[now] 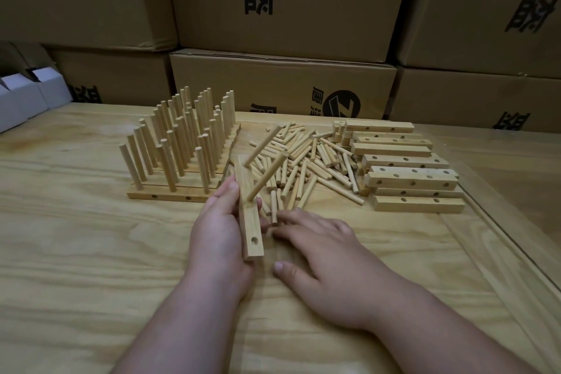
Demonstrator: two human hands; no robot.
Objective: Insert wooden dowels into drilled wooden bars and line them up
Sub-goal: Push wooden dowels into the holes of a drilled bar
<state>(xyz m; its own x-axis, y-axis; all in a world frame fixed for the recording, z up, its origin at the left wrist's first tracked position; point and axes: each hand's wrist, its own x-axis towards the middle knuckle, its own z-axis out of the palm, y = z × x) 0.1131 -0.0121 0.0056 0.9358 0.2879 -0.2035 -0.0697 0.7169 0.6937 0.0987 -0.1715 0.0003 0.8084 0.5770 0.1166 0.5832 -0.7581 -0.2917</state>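
just beyond the right hand (pixel 318 240), whose fingers (pixel 291 217) lie flat and relaxed, loose dowels (pixel 303 167) point away; the left hand (pixel 221 222) grips the bar (pixel 250 222) upright, lowest hole empty.

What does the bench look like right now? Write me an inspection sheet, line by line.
Surface: pale wooden table, grain visible.
Job's things: held bar with two dowels in it and one open hole near its near end; finished bars lined up on the left, dowels upright; loose dowels heaped in the middle; drilled bars stacked on the right.
Clutter: nothing seen.
Hands: left hand grips the held bar; right hand lies flat, fingertips at the near edge of the loose dowels.
Cables: nothing seen.
Surroundings: cardboard boxes stacked behind the table; white boxes at far left.
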